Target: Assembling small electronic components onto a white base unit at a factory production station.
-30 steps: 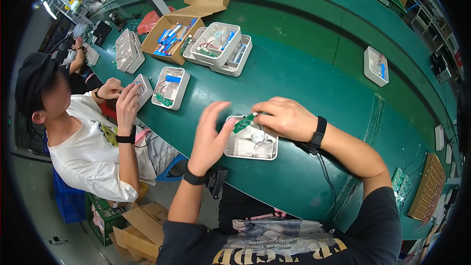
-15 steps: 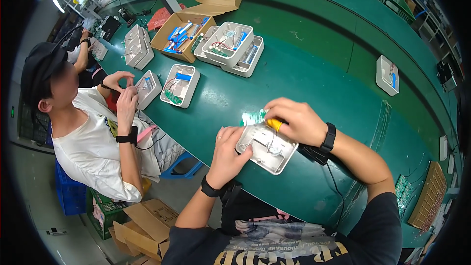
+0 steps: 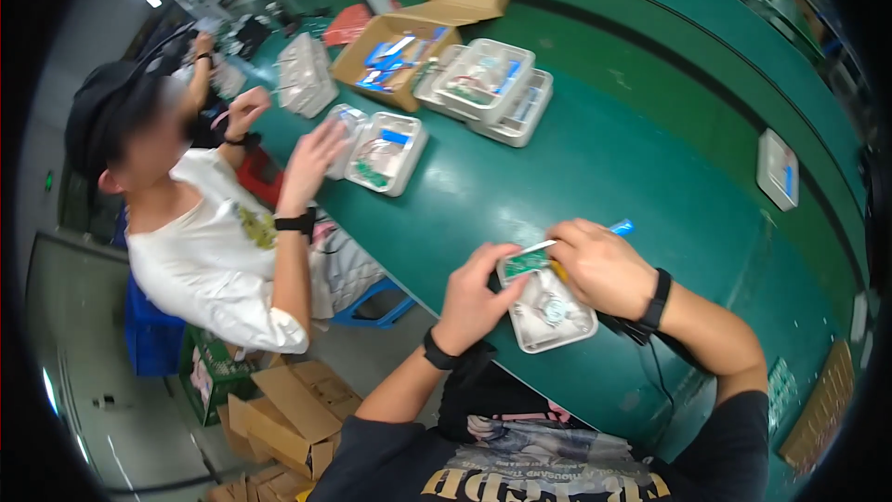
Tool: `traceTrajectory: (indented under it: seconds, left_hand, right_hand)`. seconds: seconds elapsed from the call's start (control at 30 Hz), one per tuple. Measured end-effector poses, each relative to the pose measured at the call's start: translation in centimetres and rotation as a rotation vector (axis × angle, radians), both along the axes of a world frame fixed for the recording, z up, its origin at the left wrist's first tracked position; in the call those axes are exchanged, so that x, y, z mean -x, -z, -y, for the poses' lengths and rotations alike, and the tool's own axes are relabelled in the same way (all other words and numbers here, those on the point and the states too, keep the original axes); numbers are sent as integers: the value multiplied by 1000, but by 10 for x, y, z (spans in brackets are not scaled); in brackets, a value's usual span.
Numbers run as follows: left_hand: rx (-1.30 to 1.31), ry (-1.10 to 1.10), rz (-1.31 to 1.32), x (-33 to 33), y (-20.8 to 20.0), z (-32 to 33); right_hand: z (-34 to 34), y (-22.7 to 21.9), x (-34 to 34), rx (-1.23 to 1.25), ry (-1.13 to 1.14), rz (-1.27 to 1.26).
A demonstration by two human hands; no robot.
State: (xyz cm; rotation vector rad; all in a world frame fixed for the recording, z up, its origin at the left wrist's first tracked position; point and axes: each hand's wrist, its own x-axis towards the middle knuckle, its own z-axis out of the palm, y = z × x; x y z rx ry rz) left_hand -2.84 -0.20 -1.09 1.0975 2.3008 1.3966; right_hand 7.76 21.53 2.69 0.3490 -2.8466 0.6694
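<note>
A white plastic casing (image 3: 560,336) rests near the bench's front edge, with a round pale part (image 3: 555,310) inside. Across its far end lies a green circuit board (image 3: 526,263). My left hand (image 3: 476,302) is closed on the casing's left side, fingers and thumb at the board's end. Over the right side, my right hand (image 3: 604,265) is closed on a thin white stick (image 3: 537,247) pointing left over the board. Beyond its knuckles a blue piece (image 3: 622,227) sticks out; whether it belongs to the stick I cannot tell. Something yellow (image 3: 558,270) shows beneath the fingers, mostly hidden.
Left, a person in a white shirt (image 3: 228,251) has both hands by similar casings (image 3: 386,153). Stacked casings (image 3: 488,84) and a cardboard box (image 3: 409,96) of blue cells stand behind. One casing (image 3: 779,170) sits far right; a black cable (image 3: 661,367) runs beside my right arm.
The view has shifted left. The green board now lies across the casing's far end. A white stick and blue piece show at my right hand; the yellow thing is more hidden. The other person's hands have lifted.
</note>
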Motion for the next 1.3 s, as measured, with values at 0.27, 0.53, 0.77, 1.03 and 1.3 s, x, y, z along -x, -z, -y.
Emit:
traceTrajectory:
  seconds: [0.27, 0.53, 0.77, 1.03, 1.3]
  left_hand:
    - [-34, -8, -308, -12, -1, 0]
    - [12, 16, -343, -7, -7, -1]
    - [49, 54, -339, -9, -6, 2]
    - [42, 121, -355, 5, -8, 14]
    - [58, 112, -292, 7, -9, 1]
  right_hand:
    - [2, -10, -1, -32, -4, 7]
    - [-2, -10, 4, 82, 63, 74]
    - [-8, -10, 4, 178, 47, 193]
    - [-15, -19, 8, 192, -54, 253]
    - [-49, -32, -4, 142, -104, 206]
